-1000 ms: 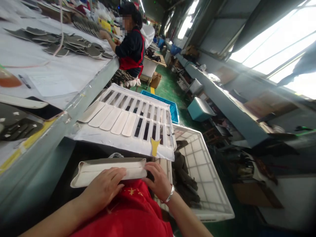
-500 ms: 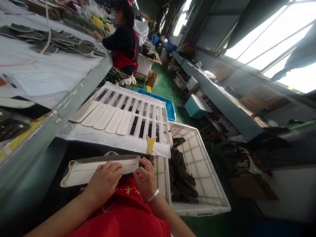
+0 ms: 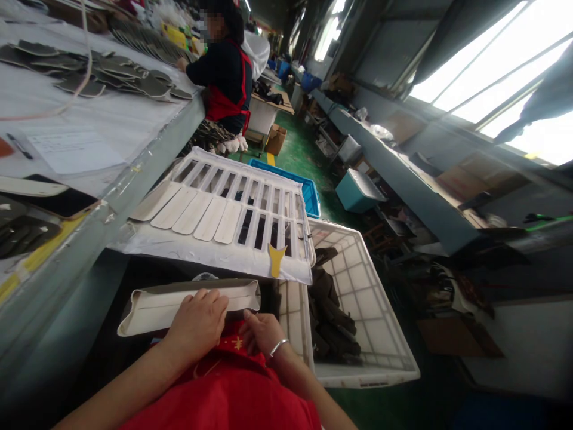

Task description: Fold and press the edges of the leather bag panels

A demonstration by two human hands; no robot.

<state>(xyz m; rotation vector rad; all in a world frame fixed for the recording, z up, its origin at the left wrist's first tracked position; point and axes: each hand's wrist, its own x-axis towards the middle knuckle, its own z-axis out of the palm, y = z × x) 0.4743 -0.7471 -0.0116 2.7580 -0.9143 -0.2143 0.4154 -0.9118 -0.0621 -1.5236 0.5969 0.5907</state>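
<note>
A long cream piece with a grey-brown back [image 3: 156, 307] lies across my lap, its edges folded inward along a seam. My left hand [image 3: 197, 322] is closed over its middle, fingers bent across the cream face. Just below the piece's right end is my right hand [image 3: 264, 334], with a silver bangle at the wrist. Its fingers are curled together near the lower edge; what they hold, if anything, is hidden. Beyond the piece stands a white slatted rack [image 3: 224, 203] with several flat cream pieces [image 3: 197, 215] laid on it and a yellow forked tool [image 3: 276, 260] at its near edge.
A white crate [image 3: 367, 298] with dark folded pieces [image 3: 333, 316] stands at my right. The workbench [image 3: 134, 155] on the left bears stacked grey pieces [image 3: 111, 71], paper and a phone [image 3: 67, 197]. A co-worker [image 3: 226, 71] in a red apron works at its far end.
My right hand has come down off the right end of the cream piece to below its lower edge. My left hand stays on the piece, which has shifted slightly right in view.
</note>
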